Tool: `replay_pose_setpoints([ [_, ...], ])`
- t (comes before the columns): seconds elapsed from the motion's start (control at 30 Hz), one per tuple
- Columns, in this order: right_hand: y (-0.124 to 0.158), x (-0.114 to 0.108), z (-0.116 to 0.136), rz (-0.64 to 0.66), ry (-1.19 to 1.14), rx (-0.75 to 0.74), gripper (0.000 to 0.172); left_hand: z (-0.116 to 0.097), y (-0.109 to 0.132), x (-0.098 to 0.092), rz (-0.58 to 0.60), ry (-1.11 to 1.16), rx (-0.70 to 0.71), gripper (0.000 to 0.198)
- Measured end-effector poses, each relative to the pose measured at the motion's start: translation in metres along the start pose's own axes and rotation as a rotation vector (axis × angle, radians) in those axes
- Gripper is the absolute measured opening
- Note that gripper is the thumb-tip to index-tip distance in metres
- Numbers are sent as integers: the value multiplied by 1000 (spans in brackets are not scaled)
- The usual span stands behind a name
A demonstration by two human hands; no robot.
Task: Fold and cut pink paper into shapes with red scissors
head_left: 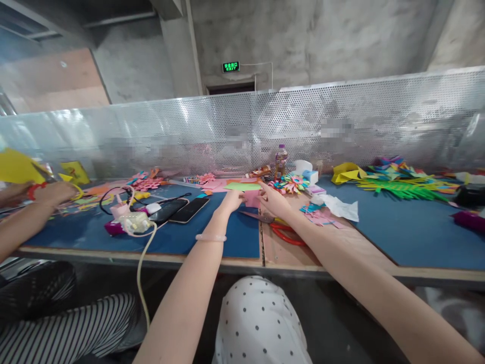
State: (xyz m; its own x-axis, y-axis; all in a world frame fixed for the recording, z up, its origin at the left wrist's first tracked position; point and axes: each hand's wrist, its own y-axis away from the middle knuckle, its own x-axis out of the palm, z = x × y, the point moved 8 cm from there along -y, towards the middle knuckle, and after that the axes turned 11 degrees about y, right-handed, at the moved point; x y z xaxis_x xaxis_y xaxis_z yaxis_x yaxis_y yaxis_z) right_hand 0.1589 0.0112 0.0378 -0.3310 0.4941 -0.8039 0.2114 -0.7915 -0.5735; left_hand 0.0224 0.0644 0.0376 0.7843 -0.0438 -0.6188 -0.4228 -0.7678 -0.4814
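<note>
Ahead of me on the table, a light green sheet of paper lies between my hands, above a pink paper. My left hand, with a pale bangle at the wrist, has its fingers closed at the green paper's near edge. From the other side my right hand grips at its right end, forefinger stretched along it and thumb lower; the exact contact is small and partly hidden. Under my right forearm rest scissors with orange-red handles, blades pointing left.
Phones and a power strip with a hanging cable lie left. A co-worker's hands hold scissors and yellow paper. A bottle, paper flowers and tissue stand right, before a perforated metal screen.
</note>
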Motion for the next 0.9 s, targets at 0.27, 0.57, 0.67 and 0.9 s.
replay_pose_setpoints([
  [0.27, -8, 11, -11, 49, -187, 71, 20, -4, -2, -1, -35, 76, -43, 11],
  [0.57, 2, 16, -32, 25, -1017, 446, 17, -14, 15, 21, 81, 802, -435, 26],
  [0.67, 4, 15, -28, -24, -1240, 535, 15, -27, 16, 35, 87, 1029, -515, 39],
  [0.9, 6, 4, -5, -23, -1282, 464, 19, -38, 10, 54, 120, 978, -462, 50],
])
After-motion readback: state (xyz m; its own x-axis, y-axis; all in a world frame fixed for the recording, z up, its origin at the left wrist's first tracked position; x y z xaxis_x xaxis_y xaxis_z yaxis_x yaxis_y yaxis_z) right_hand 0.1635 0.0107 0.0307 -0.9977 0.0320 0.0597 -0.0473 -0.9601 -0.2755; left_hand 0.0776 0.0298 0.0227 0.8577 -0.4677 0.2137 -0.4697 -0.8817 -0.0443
